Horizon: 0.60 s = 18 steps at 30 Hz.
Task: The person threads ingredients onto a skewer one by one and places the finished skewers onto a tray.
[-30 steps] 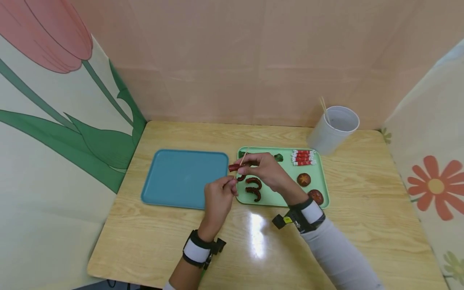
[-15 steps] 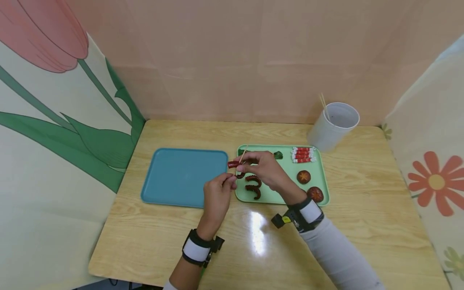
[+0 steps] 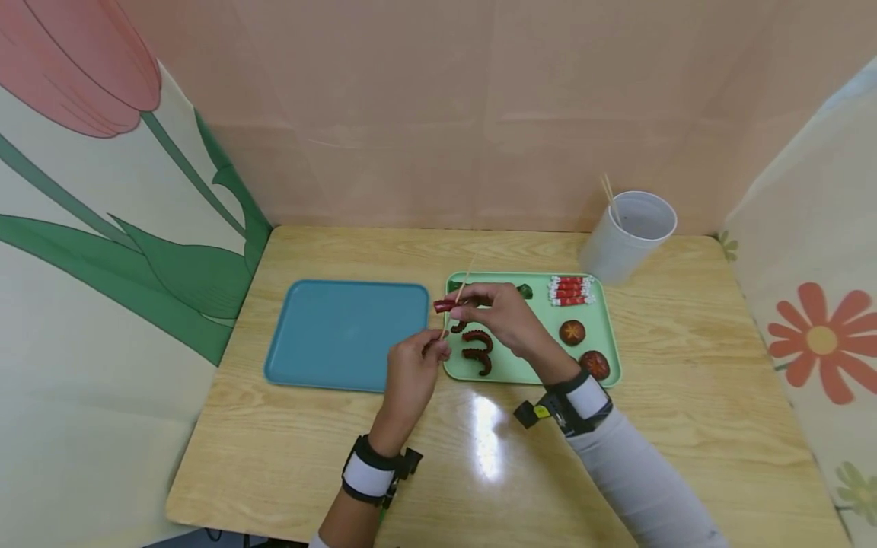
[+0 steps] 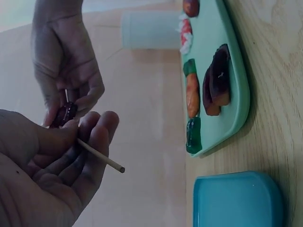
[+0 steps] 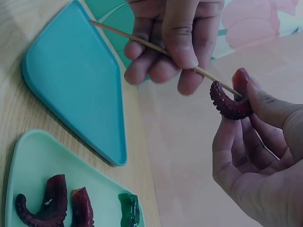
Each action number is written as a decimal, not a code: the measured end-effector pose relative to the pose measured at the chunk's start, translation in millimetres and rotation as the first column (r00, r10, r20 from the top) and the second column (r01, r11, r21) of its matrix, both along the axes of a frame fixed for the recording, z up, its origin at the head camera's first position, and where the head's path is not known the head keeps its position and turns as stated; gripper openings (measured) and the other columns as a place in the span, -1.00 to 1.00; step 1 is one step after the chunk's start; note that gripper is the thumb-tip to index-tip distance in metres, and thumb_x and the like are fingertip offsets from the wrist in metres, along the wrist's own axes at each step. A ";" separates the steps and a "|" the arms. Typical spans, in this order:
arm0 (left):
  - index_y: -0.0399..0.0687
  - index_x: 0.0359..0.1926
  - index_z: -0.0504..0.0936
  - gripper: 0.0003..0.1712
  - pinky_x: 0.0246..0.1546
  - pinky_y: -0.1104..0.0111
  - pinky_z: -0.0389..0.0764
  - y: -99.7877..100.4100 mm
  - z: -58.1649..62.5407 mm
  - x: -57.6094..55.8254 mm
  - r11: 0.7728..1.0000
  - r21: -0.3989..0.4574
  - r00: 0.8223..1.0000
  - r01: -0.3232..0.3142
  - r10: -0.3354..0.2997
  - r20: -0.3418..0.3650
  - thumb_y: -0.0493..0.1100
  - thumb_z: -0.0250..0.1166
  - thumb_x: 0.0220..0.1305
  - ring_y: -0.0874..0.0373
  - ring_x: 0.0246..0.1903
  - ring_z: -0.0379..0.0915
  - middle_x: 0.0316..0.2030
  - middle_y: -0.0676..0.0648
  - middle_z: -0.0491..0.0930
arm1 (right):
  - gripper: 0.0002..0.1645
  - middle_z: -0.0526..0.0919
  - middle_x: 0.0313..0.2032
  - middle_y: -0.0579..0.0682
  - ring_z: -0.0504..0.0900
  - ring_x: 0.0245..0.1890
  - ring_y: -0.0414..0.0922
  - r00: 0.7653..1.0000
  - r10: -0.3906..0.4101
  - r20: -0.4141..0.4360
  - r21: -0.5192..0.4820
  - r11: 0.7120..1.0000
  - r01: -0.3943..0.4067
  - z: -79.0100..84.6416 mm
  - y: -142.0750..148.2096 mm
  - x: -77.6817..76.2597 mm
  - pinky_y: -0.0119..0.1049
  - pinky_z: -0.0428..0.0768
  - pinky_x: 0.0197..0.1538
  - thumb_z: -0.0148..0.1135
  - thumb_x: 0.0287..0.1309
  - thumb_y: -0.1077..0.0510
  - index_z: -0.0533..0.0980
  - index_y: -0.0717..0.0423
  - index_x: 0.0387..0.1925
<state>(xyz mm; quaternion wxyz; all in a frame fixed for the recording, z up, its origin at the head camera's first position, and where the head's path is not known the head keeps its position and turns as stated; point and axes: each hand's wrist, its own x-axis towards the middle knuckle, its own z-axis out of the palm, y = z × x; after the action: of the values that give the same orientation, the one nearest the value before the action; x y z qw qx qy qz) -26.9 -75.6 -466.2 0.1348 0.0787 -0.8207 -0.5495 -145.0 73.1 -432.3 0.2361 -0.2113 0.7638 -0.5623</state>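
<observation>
My left hand pinches a thin wooden skewer between thumb and fingers. One end of the stick juts out past the left palm toward the wrist. My right hand holds a dark red, curled octopus tentacle with suckers along its outer edge. The skewer runs through the curl of this tentacle, and its far end rises above the right fingers in the head view. Both hands are raised close together near the left side of the green tray, where more tentacles lie.
A blue tray lies at left. The green tray also carries brown mushrooms, red-and-white sticks, a carrot-like piece and a green piece. Behind it stands a white cup with several skewers.
The skewer's far end now sticks out higher above my right fingers. Both hands keep their grips and have hardly shifted.
</observation>
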 end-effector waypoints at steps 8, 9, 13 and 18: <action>-0.40 -0.25 0.74 -0.90 -0.39 0.31 0.76 -1.3 -3.2 -0.3 0.999 0.044 0.999 -0.015 0.017 -0.033 -0.46 0.29 0.33 0.01 -0.44 0.72 -0.36 -0.27 0.77 | -0.61 0.72 0.13 0.13 0.64 0.17 -0.03 0.998 0.049 0.050 -0.061 0.997 -0.046 -5.7 2.9 -1.9 -0.30 0.69 -0.03 0.41 0.24 0.15 0.67 0.23 0.07; -0.40 -0.26 0.74 -0.90 -0.41 0.34 0.75 -1.9 -3.2 0.5 0.999 0.045 0.999 -0.025 0.027 -0.037 -0.48 0.29 0.32 0.03 -0.44 0.71 -0.35 -0.27 0.77 | -0.57 0.72 0.13 0.14 0.67 0.13 -0.05 0.997 0.053 0.061 -0.069 0.996 -0.049 -8.0 3.3 -2.5 -0.30 0.69 -0.01 0.40 0.25 0.14 0.65 0.24 0.11; -0.40 -0.28 0.75 -0.90 -0.44 0.39 0.73 -4.7 -3.2 3.2 0.998 0.016 0.997 -0.058 0.059 -0.051 -0.50 0.30 0.30 0.05 -0.46 0.69 -0.36 -0.27 0.77 | -0.56 0.72 0.08 0.17 0.73 -0.01 -0.02 0.998 0.046 0.048 -0.050 0.998 -0.043 -18.3 5.5 -6.6 -0.16 0.70 0.06 0.29 0.38 0.07 0.61 0.26 0.16; -0.42 -0.22 0.74 -0.88 -0.41 0.30 0.76 -6.3 -2.6 4.3 0.998 0.034 0.997 -0.044 0.045 -0.059 -0.51 0.27 0.32 -0.01 -0.42 0.72 -0.31 -0.29 0.77 | -0.62 0.73 0.04 0.17 0.72 -0.02 0.07 0.971 0.060 -0.232 0.259 0.966 0.001 -44.1 14.0 -14.3 0.01 0.68 0.06 0.25 0.42 0.11 0.63 0.23 0.13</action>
<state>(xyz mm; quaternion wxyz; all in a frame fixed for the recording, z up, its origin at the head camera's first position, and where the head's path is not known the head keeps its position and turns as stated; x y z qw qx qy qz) -22.5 -81.9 -468.8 0.1702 0.0827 -0.8052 -0.5619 -159.3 87.2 -476.4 0.1768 -0.2561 0.8497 -0.4257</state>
